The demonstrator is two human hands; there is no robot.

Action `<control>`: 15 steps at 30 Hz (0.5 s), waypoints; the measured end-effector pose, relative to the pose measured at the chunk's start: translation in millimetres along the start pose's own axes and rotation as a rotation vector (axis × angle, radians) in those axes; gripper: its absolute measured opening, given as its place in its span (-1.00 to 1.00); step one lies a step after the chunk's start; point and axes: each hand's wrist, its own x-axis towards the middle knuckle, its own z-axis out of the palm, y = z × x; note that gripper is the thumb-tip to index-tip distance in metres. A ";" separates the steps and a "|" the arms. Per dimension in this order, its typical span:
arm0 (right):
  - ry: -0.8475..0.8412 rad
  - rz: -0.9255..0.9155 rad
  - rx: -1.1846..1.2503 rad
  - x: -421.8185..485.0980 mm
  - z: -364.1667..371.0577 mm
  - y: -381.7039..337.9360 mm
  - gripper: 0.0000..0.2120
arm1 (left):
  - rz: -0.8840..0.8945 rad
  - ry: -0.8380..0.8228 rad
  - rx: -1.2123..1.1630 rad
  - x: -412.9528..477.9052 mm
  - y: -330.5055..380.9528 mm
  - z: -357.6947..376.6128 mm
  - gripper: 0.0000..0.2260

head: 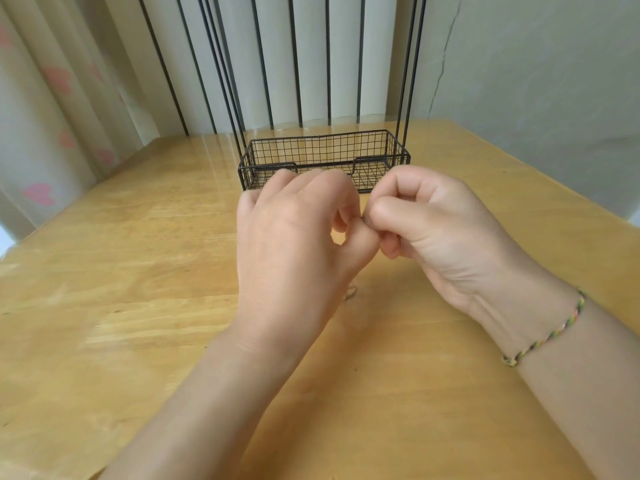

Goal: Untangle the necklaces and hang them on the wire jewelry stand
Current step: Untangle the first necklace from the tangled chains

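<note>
- The left hand (294, 237) and the right hand (433, 230) meet in the middle of the view, above the table, with the fingertips touching each other.
- Both hands have curled fingers. Thumb and forefinger of each pinch a thin necklace (350, 293) at the place where they meet, and the fingers hide almost all of it.
- Only a small loop of the necklace shows, hanging under the left hand, close to the table. Which way its length runs I cannot tell.
- The wire jewelry stand (323, 157) is just beyond the hands, on the far part of the table. It is black and stands upright.
- Its low mesh basket has its long axis from left to right, with the long side facing the person. Thin rods rise from both ends and go out of the top of the view.
- The table (138, 306) is of light yellow wood with visible grain, and its far part shines.
- A braided bracelet (550, 332) of several colours is around the right wrist.
- Behind the table are white vertical slats (311, 57) with dark gaps.
- On the far left hangs a pale curtain (52, 98) with pink hearts, and on the right is a grey-green wall (536, 81) with a thin crack.
</note>
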 end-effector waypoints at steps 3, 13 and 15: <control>-0.041 0.095 0.156 -0.4 -0.4 -0.8 -0.87 | -0.095 0.006 -0.154 0.5 1.4 1.6 -0.95; -0.027 0.203 0.352 1.4 -2.1 -1.3 -0.83 | -0.280 -0.025 -0.612 4.5 -0.2 1.3 -0.90; -0.028 0.193 0.322 1.3 -4.4 -2.4 -0.86 | -0.267 -0.052 -0.614 4.5 -1.6 1.6 -0.86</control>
